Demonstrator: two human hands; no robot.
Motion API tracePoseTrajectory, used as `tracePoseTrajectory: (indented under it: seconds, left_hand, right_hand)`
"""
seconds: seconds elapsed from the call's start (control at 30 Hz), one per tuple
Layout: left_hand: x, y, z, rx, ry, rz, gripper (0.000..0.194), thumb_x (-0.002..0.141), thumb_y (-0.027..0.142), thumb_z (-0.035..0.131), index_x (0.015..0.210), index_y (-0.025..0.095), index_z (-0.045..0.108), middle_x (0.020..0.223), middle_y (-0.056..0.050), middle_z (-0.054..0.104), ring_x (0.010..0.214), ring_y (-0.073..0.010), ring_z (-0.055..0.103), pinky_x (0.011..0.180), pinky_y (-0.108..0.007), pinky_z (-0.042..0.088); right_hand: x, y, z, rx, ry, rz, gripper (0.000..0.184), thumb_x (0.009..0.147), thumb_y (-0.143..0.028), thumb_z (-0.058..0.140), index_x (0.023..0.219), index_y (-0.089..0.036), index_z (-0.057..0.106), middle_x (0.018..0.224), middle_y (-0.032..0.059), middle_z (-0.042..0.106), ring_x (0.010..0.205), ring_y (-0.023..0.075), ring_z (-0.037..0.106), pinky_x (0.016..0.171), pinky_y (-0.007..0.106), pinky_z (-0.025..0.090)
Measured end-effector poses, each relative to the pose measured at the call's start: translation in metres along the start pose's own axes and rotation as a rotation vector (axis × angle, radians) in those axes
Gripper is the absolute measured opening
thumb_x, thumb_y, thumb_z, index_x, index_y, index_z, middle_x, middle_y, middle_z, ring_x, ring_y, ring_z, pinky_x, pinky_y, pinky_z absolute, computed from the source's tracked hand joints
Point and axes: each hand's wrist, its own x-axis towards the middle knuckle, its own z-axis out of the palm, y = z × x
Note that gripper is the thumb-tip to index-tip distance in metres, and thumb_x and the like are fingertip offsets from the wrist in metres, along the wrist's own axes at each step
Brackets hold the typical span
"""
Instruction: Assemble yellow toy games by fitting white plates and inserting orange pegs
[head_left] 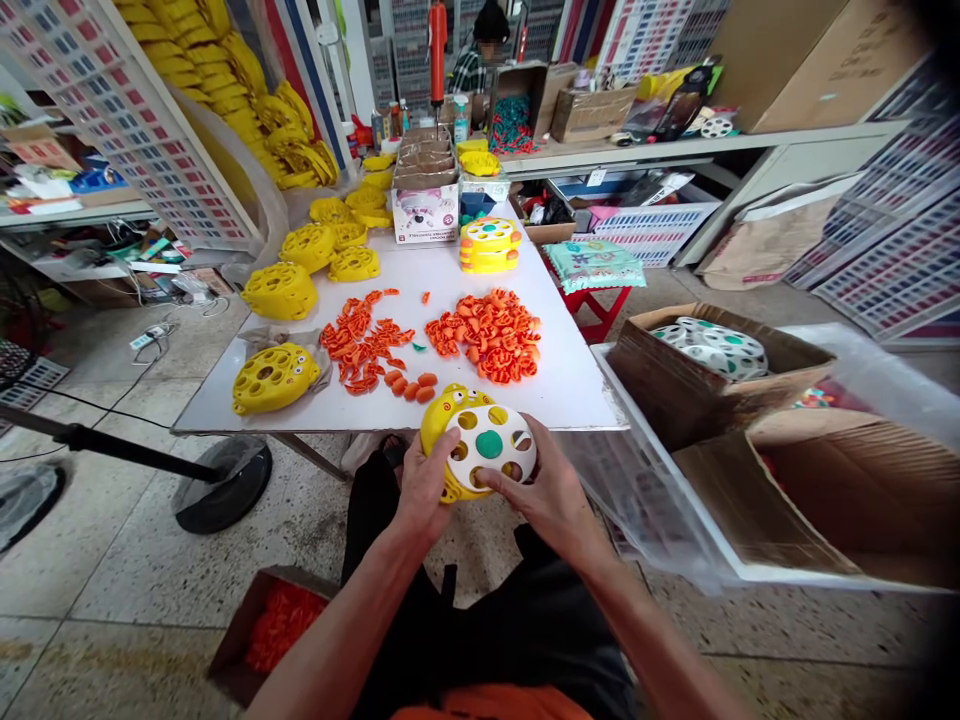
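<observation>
Just past the table's front edge, my left hand (429, 485) grips a yellow plastic animal-shaped shell (436, 415) by its left side. A white oval plate (504, 418) with round holes and a green centre lies over the shell, and my right hand (551, 485) is closed round the plate's right side, thumb on its lower rim. Whether the plate is seated in the shell I cannot tell. Several orange egg-shaped pieces (411, 388) lie beyond my hands. Behind them are two piles of small orange parts, a left pile (360, 340) and a right pile (491, 335).
More yellow shells (276, 378) line the table's left side. A stacked yellow-and-white assembly (490, 245) stands near a carton (426, 205) at the back. An orange electric screwdriver (438, 50) hangs above. At right, a box (712, 350) holds white plates. A box of orange-red parts (281, 625) sits on the floor.
</observation>
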Motion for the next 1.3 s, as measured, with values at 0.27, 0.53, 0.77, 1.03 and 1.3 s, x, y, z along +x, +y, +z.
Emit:
tracePoseTrajectory:
  seconds: [0.27, 0.53, 0.77, 1.03, 1.3]
  left_hand:
    - [-0.004, 0.004, 0.006, -0.027, 0.004, -0.040, 0.044, 0.079, 0.024, 0.078, 0.121, 0.018, 0.065, 0.106, -0.009, 0.079, 0.090, -0.0233, 0.076, 0.083, -0.036, 0.062]
    - [-0.006, 0.010, 0.011, -0.073, -0.042, -0.045, 0.049, 0.077, 0.024, 0.079, 0.123, 0.019, 0.065, 0.115, -0.010, 0.077, 0.103, -0.0270, 0.074, 0.091, -0.039, 0.060]
    - [-0.006, 0.009, 0.010, -0.068, 0.008, -0.020, 0.051, 0.079, 0.025, 0.077, 0.128, 0.020, 0.062, 0.121, -0.011, 0.075, 0.103, -0.0282, 0.074, 0.086, -0.038, 0.062]
    - [-0.008, 0.008, 0.006, -0.075, 0.016, 0.008, 0.050, 0.081, 0.027, 0.076, 0.129, 0.019, 0.062, 0.116, -0.010, 0.077, 0.097, -0.0265, 0.076, 0.081, -0.036, 0.063]
    - [-0.010, 0.012, 0.003, -0.054, -0.027, -0.016, 0.047, 0.077, 0.027, 0.079, 0.122, 0.019, 0.066, 0.110, -0.009, 0.079, 0.093, -0.0264, 0.077, 0.081, -0.037, 0.063]
  right_hand:
    - [0.006, -0.008, -0.011, 0.074, -0.127, 0.091, 0.078, 0.069, -0.047, 0.087, 0.135, -0.022, 0.053, 0.111, 0.0075, 0.073, 0.084, 0.0236, 0.071, 0.065, 0.033, 0.060]
    - [0.010, -0.015, -0.012, 0.034, -0.105, 0.061, 0.073, 0.070, -0.041, 0.086, 0.133, -0.023, 0.054, 0.104, 0.0066, 0.074, 0.079, 0.0231, 0.069, 0.056, 0.031, 0.056]
    - [0.004, -0.022, -0.003, -0.004, -0.013, 0.018, 0.074, 0.070, -0.043, 0.085, 0.134, -0.024, 0.053, 0.108, 0.0067, 0.071, 0.076, 0.0220, 0.066, 0.059, 0.033, 0.057]
    - [-0.001, -0.013, 0.003, 0.067, -0.028, 0.057, 0.075, 0.072, -0.045, 0.085, 0.136, -0.025, 0.052, 0.101, 0.0037, 0.069, 0.062, 0.0153, 0.057, 0.053, 0.029, 0.053]
    - [-0.002, -0.017, -0.002, 0.050, -0.055, 0.057, 0.079, 0.071, -0.044, 0.085, 0.139, -0.025, 0.050, 0.096, 0.0023, 0.070, 0.062, 0.0157, 0.058, 0.053, 0.029, 0.054]
